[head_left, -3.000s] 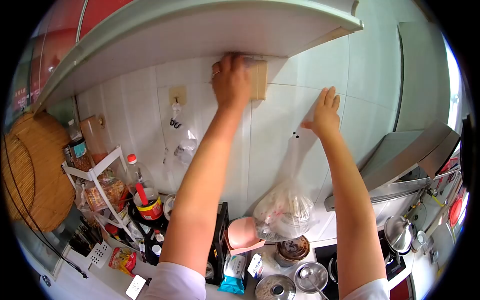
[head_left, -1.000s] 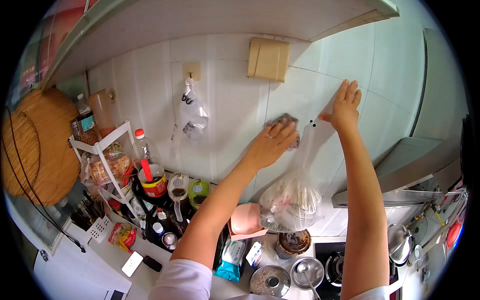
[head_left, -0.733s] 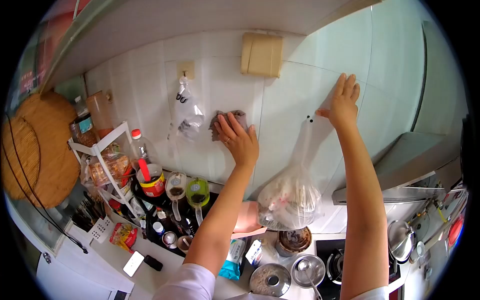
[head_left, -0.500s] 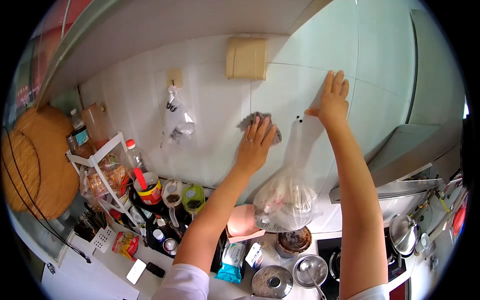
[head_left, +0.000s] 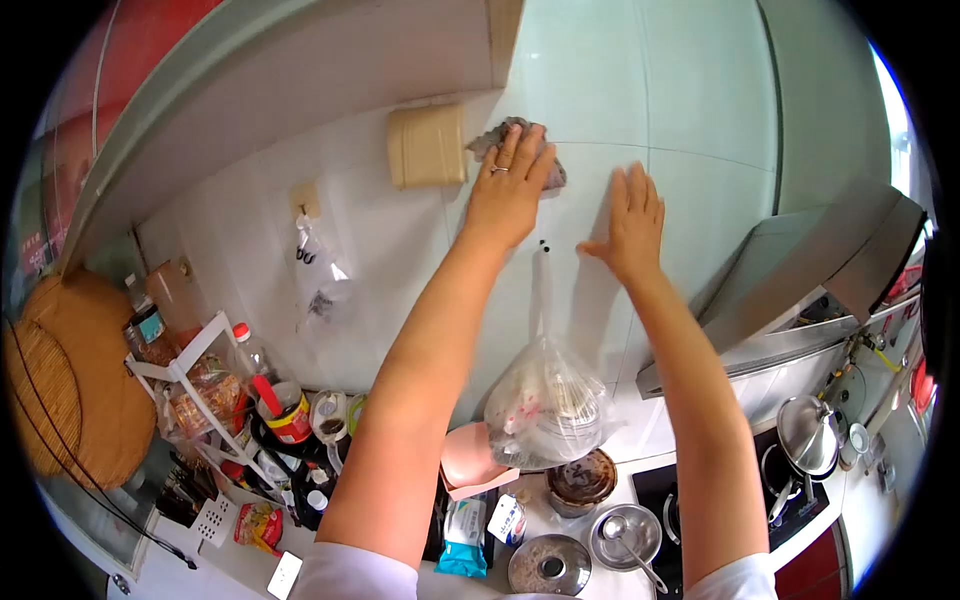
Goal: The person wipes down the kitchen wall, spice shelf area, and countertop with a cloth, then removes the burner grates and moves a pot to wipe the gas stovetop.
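My left hand [head_left: 506, 190] presses a grey cloth [head_left: 553, 172] flat against the white tiled wall [head_left: 400, 260], just right of a beige box [head_left: 428, 147] mounted there. A ring shows on one of its fingers. Fingers spread, my right hand [head_left: 631, 225] touches the wall to the right and holds nothing. Between and below the hands are small black dots on the tile. Beneath them hangs a clear plastic bag [head_left: 550, 405] with items inside.
A small bag [head_left: 322, 270] hangs from a hook at left. Range hood [head_left: 800, 270] at right. Below stand a white rack [head_left: 180, 368], bottles, a lidded pot [head_left: 550, 565], a steel bowl [head_left: 625, 538], a dark-topped pot [head_left: 582, 478] and a stove [head_left: 655, 500].
My left hand has moved the cloth up the wall, beside the beige box. The view has shifted, and my right hand still rests on the wall with its fingers spread.
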The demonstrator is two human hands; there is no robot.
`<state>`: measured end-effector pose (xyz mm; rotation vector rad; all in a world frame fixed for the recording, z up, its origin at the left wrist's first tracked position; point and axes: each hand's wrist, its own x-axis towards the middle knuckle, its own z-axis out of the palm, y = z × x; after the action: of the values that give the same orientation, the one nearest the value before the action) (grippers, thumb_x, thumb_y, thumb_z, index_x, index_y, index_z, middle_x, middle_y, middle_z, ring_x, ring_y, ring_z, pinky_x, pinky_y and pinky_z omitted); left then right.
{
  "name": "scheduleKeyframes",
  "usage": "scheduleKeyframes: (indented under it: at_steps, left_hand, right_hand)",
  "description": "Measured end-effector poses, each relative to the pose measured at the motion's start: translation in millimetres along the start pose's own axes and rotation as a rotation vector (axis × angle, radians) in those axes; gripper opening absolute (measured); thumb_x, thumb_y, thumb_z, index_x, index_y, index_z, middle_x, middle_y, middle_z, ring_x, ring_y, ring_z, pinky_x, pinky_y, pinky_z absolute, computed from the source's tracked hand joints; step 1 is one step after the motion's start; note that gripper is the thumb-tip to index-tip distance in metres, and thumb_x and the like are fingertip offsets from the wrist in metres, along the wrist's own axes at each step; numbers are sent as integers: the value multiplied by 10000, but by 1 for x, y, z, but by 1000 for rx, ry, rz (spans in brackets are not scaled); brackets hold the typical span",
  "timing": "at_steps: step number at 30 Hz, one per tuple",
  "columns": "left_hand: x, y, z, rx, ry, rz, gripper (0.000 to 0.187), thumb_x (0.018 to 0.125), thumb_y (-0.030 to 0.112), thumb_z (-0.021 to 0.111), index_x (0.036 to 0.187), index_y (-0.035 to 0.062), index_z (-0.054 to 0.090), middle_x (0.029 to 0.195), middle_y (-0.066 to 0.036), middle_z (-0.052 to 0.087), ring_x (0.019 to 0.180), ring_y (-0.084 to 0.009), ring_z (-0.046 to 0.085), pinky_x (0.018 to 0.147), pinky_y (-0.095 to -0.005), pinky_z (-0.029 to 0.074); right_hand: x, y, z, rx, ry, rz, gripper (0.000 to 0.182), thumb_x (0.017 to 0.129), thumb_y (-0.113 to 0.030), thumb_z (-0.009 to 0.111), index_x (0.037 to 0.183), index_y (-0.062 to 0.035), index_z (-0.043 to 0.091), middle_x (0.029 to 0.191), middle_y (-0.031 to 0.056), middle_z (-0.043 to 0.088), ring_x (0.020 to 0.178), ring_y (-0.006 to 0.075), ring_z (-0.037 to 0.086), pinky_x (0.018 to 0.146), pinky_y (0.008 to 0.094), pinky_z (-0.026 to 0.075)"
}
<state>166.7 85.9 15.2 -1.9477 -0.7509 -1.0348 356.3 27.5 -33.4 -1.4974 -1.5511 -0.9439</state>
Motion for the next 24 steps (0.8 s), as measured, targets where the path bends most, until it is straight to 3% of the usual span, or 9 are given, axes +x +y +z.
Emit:
scheduleKeyframes:
  at_steps: [2, 9, 13, 16, 19, 24]
  left_hand:
    - [14, -2, -2, -9, 21, -13, 555, 939, 81, 501, 1473, 149, 367, 1600, -63, 198, 1482, -298, 164, 1175, -486, 223]
    - [77, 14, 11, -53, 163, -107, 625, 910, 145, 569, 1482, 131, 319, 1582, -135, 189, 1462, -400, 152, 1160, -540, 220]
    - [84, 33, 19, -24, 175, 45, 615, 901, 135, 570, 1472, 147, 343, 1574, -113, 222, 1459, -381, 184, 1149, -540, 243]
    - [71, 43, 22, -15, 98, 174, 567, 885, 110, 572, 1427, 210, 436, 1559, -47, 285, 1442, -334, 263, 1106, -520, 332]
    - [50, 21, 13, -39, 48, 300, 562, 877, 77, 561, 1413, 208, 455, 1552, -22, 308, 1437, -304, 283, 1091, -493, 364]
    - [-45, -16, -2, 2, -53, 183, 562, 875, 64, 554, 1411, 208, 462, 1547, -15, 322, 1437, -292, 283, 1102, -457, 359]
  right_hand:
    - [-24, 1, 9, 49, -33, 252, 1336, 461, -294, 957, 1517, -48, 176, 1577, 227, 132, 1447, 429, 161, 1095, 579, 290]
    - [-44, 15, 22, 132, -20, 168, 1367, 449, -341, 951, 1516, -17, 160, 1587, 236, 100, 1453, 426, 147, 1106, 586, 261]
    - [-44, 17, 24, 93, -34, 175, 1367, 443, -365, 947, 1513, -11, 173, 1584, 237, 114, 1449, 427, 155, 1098, 583, 270]
    - [-47, 17, 28, 100, 32, 125, 1368, 437, -383, 947, 1513, -21, 184, 1583, 230, 128, 1447, 421, 166, 1080, 583, 294]
    - [-44, 15, 25, 42, -15, 155, 1371, 435, -388, 949, 1514, -24, 185, 1584, 224, 131, 1447, 412, 173, 1066, 580, 316]
    - [-43, 11, 23, 7, -45, 188, 1353, 463, -365, 952, 1512, -12, 174, 1581, 233, 122, 1451, 410, 165, 1070, 572, 321]
